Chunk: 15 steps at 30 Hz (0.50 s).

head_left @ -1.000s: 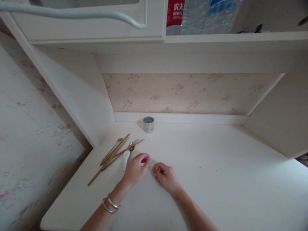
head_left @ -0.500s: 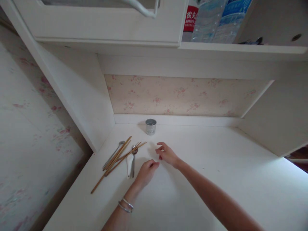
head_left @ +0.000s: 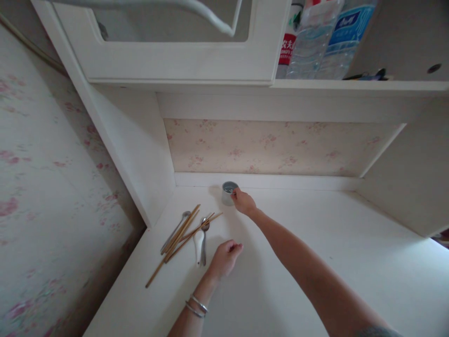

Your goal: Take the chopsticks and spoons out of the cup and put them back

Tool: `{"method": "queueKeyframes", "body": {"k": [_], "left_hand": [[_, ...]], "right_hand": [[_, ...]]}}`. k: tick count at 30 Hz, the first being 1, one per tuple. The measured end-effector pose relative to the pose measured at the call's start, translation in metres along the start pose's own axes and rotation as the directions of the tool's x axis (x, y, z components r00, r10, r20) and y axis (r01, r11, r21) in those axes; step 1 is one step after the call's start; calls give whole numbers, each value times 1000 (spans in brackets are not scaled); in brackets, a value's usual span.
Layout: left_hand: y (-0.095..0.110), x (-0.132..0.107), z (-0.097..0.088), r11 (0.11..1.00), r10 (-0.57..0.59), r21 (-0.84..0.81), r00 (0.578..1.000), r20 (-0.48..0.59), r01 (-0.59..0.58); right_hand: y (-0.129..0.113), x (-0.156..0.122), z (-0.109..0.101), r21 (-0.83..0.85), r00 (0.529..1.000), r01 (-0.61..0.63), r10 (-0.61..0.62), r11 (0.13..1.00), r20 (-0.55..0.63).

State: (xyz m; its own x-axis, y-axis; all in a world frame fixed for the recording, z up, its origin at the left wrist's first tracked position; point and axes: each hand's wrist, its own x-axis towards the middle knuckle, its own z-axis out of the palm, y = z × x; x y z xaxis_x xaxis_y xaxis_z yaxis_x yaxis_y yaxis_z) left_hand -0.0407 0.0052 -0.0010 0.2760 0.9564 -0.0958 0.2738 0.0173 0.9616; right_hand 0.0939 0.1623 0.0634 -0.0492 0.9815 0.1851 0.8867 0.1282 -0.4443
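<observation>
My right hand [head_left: 243,201] reaches to the back of the table and pinches the near right rim of a small grey metal utensil holder [head_left: 228,198], which stands upright. My left hand [head_left: 226,258] rests lower down, fingers curled closed, with nothing visible in it. Left of that hand lie a white ceramic spoon [head_left: 198,245] and a metal spoon [head_left: 204,243], side by side. Several wooden chopsticks [head_left: 182,231] lie crossed in a loose pile, some over the spoons. A long-handled metal spoon [head_left: 177,228] lies at the pile's left edge.
The white tabletop [head_left: 298,281] runs back to a low ledge below a floral panel [head_left: 259,147]. A cabinet door with a white handle [head_left: 210,16] hangs overhead. Plastic bottles [head_left: 315,44] stand on the shelf at upper right. A side panel [head_left: 122,140] closes off the left.
My right hand has moved forward from the open tabletop to the holder and taken hold of its rim. My left hand stays closed near the spoons. The view has shifted slightly.
</observation>
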Motion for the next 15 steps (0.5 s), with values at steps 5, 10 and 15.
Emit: {"method": "queueKeyframes", "body": {"k": [5, 10, 15], "left_hand": [[-2, 2, 1, 999, 40, 17, 999, -6, -40], [1, 1, 2, 998, 47, 47, 999, -17, -46], [6, -3, 2, 999, 36, 26, 998, 52, -37]], "right_hand": [[13, -29, -28, 31, 998, 15, -13, 999, -65], [29, -80, -49, 117, 994, 45, -32, 992, -105], [47, -137, -44, 214, 993, 26, -1, 977, -118]]}}
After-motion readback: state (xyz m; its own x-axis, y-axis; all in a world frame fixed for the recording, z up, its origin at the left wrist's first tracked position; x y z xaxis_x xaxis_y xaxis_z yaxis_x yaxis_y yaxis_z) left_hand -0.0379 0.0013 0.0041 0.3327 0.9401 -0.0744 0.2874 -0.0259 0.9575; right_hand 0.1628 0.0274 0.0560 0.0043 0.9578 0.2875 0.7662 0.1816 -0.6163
